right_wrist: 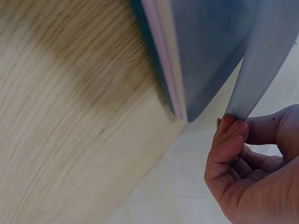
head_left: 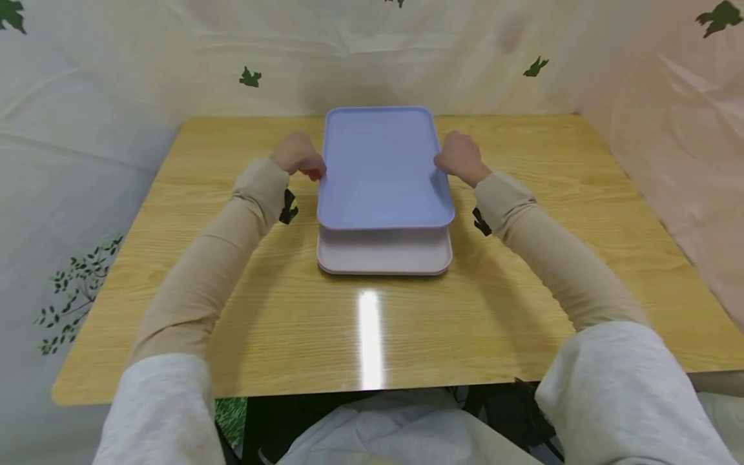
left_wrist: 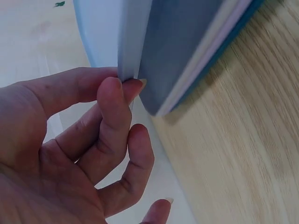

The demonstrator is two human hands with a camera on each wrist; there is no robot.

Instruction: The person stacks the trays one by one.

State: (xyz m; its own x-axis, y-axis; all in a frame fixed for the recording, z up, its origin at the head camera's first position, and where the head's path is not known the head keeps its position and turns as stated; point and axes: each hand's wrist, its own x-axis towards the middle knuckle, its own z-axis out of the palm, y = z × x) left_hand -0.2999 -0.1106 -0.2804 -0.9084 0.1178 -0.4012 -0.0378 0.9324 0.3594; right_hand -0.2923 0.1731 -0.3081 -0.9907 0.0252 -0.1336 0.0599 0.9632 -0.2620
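Observation:
A blue-violet rectangular tray (head_left: 380, 168) is held above a stack of trays, a gap showing under it in both wrist views. My left hand (head_left: 299, 155) pinches its left edge between thumb and fingers; the left wrist view shows the left hand (left_wrist: 88, 135) with its other fingers loosely bent. On the opposite edge my right hand (head_left: 461, 159) pinches the rim, and in the right wrist view the right hand (right_wrist: 252, 163) has its remaining fingers curled in. The pale pinkish top tray of the stack (head_left: 385, 252) shows below the lifted one, with differently coloured tray edges (right_wrist: 163, 60) beneath it.
The stack sits on a light wooden table (head_left: 261, 323) whose front edge lies near the person's lap. A pale cloth backdrop (head_left: 378, 71) with green leaf prints hangs behind the table and at its sides. A bright light reflection crosses the tabletop in front.

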